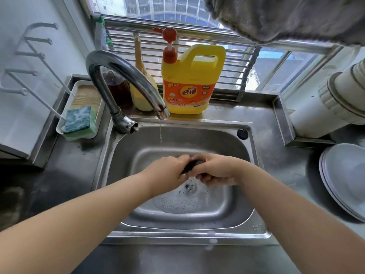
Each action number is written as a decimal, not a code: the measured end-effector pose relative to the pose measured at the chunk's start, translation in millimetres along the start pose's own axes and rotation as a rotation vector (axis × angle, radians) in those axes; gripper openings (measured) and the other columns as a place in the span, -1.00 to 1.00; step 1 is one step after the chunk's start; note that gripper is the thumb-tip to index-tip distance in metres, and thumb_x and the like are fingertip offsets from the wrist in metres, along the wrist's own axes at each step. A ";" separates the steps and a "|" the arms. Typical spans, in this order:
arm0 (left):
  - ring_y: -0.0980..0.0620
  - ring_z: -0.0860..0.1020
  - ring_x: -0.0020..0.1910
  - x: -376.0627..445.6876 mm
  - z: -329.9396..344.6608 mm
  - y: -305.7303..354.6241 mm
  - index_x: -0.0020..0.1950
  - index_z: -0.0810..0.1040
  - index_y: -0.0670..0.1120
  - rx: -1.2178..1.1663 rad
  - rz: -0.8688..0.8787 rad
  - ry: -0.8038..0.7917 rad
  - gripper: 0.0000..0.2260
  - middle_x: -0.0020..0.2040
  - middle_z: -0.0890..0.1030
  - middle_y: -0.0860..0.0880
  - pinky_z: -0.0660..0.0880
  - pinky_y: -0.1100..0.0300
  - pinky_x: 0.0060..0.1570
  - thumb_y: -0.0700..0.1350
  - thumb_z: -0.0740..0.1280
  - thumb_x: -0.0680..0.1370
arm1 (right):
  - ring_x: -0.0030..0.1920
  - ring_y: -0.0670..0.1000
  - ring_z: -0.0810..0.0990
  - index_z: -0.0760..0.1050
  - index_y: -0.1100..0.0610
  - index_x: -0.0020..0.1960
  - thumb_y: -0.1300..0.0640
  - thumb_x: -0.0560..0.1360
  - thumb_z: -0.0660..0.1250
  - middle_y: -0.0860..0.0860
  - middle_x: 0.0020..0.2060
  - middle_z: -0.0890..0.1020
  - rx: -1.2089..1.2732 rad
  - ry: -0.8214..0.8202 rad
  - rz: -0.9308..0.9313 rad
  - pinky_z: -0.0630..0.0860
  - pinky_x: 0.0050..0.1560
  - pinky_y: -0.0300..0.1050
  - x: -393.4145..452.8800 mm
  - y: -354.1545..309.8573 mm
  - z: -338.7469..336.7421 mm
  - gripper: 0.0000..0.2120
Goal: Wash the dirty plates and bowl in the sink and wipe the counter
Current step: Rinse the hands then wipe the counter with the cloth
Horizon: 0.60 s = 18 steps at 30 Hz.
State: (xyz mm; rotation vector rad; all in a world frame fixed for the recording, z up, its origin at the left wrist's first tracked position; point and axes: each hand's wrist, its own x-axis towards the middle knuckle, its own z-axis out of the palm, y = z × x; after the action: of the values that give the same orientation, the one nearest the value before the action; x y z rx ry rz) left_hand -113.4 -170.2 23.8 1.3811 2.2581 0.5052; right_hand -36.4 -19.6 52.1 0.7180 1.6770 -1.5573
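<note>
Over the steel sink [126,155], my left hand [167,169] and my right hand [215,171] meet and both clutch a small dark wad, seemingly a cloth [192,165]. Foamy water lies around the drain [189,188] below them. A thin stream of water runs from the curved tap [126,80] into the basin just behind my hands. White plates [343,178] lean stacked on the counter at the right. A soapy blue-green sponge [79,121] rests in a white tray at the left.
A yellow pump bottle of dish soap [189,80] stands behind the sink with a brown bottle and a yellow brush beside it. A white pipe [324,107] lies on the right ledge. A grey cloth [286,16] hangs overhead. The steel counter [75,167] surrounds the sink.
</note>
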 end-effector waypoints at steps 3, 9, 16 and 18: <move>0.08 0.38 -0.52 3.2 -4.5 -2.1 -0.10 0.44 -0.11 -0.710 -0.442 -0.111 -0.89 -0.38 0.46 -0.04 0.30 0.25 -0.54 -0.11 0.27 0.57 | 0.24 0.00 0.44 0.19 0.01 0.47 0.08 0.49 0.33 0.03 0.27 0.41 -0.546 0.543 -0.342 0.42 0.28 -0.07 -7.0 22.3 6.1 -0.40; 0.14 0.27 -0.57 -8.6 -38.9 0.6 -0.08 0.42 -0.15 -1.318 -0.399 -0.744 -0.94 -0.41 0.40 -0.02 0.21 0.37 -0.61 -0.17 0.25 0.54 | 0.41 0.16 0.27 0.28 0.09 0.39 0.16 0.42 0.39 0.08 0.34 0.30 -1.167 0.780 -1.020 0.26 0.41 0.14 -6.7 44.5 20.0 -0.42; 0.09 0.21 -0.57 3.0 -50.0 30.4 -0.11 0.38 -0.12 -0.785 -0.439 -0.561 -0.86 -0.45 0.32 -0.05 0.11 0.28 -0.55 -0.33 0.29 0.49 | -0.52 0.11 0.47 0.50 0.24 -0.19 0.33 0.10 0.54 0.15 -0.33 0.51 -1.301 0.901 -0.892 0.24 -0.52 -0.20 -5.1 6.5 20.8 -0.65; 0.08 0.27 -0.59 4.6 -42.1 35.9 -0.22 0.40 -0.12 -0.473 -0.421 -0.438 -0.88 -0.48 0.36 -0.03 0.19 0.28 -0.58 -0.29 0.29 0.46 | -0.46 0.14 0.55 0.49 0.22 -0.13 0.32 0.22 0.48 0.12 -0.31 0.55 -1.310 0.803 -0.683 0.24 -0.47 -0.19 -8.0 -0.9 26.8 -0.73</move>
State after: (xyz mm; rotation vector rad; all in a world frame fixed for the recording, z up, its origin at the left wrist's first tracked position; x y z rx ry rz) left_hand -111.7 -153.7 76.8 0.6756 1.8370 0.4910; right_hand -28.8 -45.7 59.0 -0.0213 3.1608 -0.1131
